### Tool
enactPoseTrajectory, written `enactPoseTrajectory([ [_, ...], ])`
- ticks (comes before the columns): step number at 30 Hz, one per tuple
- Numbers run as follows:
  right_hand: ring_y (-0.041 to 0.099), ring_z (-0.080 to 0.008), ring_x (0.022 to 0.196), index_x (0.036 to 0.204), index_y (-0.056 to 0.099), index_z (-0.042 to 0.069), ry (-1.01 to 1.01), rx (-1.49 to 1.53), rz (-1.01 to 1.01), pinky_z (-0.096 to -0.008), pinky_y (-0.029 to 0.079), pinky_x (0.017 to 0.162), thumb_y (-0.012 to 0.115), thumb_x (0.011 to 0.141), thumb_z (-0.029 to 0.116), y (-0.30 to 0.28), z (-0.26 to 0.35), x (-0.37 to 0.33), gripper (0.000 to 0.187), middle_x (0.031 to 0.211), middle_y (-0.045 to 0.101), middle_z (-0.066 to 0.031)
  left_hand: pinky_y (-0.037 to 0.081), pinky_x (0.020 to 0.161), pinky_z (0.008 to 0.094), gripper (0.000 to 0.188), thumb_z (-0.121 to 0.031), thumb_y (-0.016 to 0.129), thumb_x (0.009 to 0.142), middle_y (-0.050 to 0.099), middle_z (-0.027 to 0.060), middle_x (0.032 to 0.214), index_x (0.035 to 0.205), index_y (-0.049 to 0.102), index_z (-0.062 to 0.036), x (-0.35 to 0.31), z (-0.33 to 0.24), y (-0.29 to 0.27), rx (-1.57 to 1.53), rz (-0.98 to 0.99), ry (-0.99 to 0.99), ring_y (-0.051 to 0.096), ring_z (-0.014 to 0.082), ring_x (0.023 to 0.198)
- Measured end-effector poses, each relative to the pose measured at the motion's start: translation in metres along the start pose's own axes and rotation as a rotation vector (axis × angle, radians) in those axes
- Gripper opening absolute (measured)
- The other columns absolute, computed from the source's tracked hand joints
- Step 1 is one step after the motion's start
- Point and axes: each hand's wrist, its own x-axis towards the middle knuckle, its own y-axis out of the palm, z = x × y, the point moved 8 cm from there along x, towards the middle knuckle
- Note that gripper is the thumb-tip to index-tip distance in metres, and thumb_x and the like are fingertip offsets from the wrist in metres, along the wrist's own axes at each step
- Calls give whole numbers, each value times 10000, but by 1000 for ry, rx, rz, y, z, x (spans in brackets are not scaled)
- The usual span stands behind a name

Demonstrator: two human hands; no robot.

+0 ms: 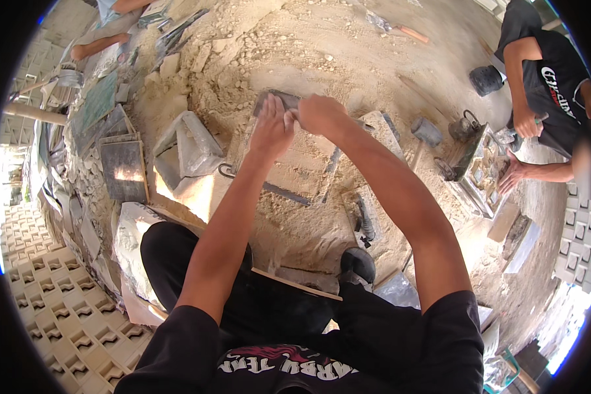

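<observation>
Both my arms reach forward over a bed of pale, sandy powder. My left hand lies with its fingers stretched flat on a dark, flat piece, perhaps a slab or blade. Right beside it, my right hand is closed in a fist near the piece's right end; what it grips is hidden. Between my forearms lies a square of levelled powder, edged by a dark strip on its near side and another dark strip on its right.
An angular pale block and dark panel stand to the left. On the right lie a mallet and an open box-shaped mould, where a co-worker's hand reaches. A wooden-handled trowel lies far off. Patterned blocks fill the lower left.
</observation>
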Motion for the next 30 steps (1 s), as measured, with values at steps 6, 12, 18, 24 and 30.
enactPoseTrajectory([
  [6, 688, -360, 826, 926, 699, 21, 137, 57, 67, -461, 550, 764, 434, 978, 461, 48, -94, -86, 516, 833, 694, -199, 85, 1202, 442, 618, -308, 204, 1009, 116, 262, 1561, 1471, 158, 100, -32, -107, 77, 57, 3, 136, 75, 373, 1466],
  [12, 668, -408, 794, 907, 694, 38, 297, 62, -13, -492, 521, 754, 422, 951, 549, 78, -173, -180, 581, 784, 674, -222, 69, 1200, 458, 712, -322, 332, 945, 119, 310, 1541, 1447, 154, 150, -77, -193, 149, -98, 226, 212, 65, 403, 1461],
  [18, 676, -365, 771, 856, 690, 40, 144, 218, 36, -461, 532, 735, 371, 963, 573, 19, -91, -97, 630, 788, 680, -195, 75, 1192, 483, 754, -184, 552, 869, 113, 340, 1524, 1438, 176, 137, -48, -126, 34, -118, -337, 216, 103, 439, 1445],
  [24, 696, -274, 768, 890, 691, 46, -87, -46, -36, -425, 563, 734, 420, 980, 477, 31, -39, -33, 517, 831, 692, -136, 63, 1198, 439, 690, -309, 334, 986, 88, 302, 1549, 1465, 98, 128, -26, -47, 44, 66, -75, -7, 60, 376, 1468],
  [30, 685, -350, 835, 875, 692, 58, 230, 69, 85, -458, 543, 756, 366, 979, 549, 67, -150, -148, 598, 850, 685, -194, 40, 1202, 441, 770, -315, 387, 904, 75, 304, 1553, 1459, 113, 143, -65, -172, 105, -48, 9, 153, 35, 383, 1469],
])
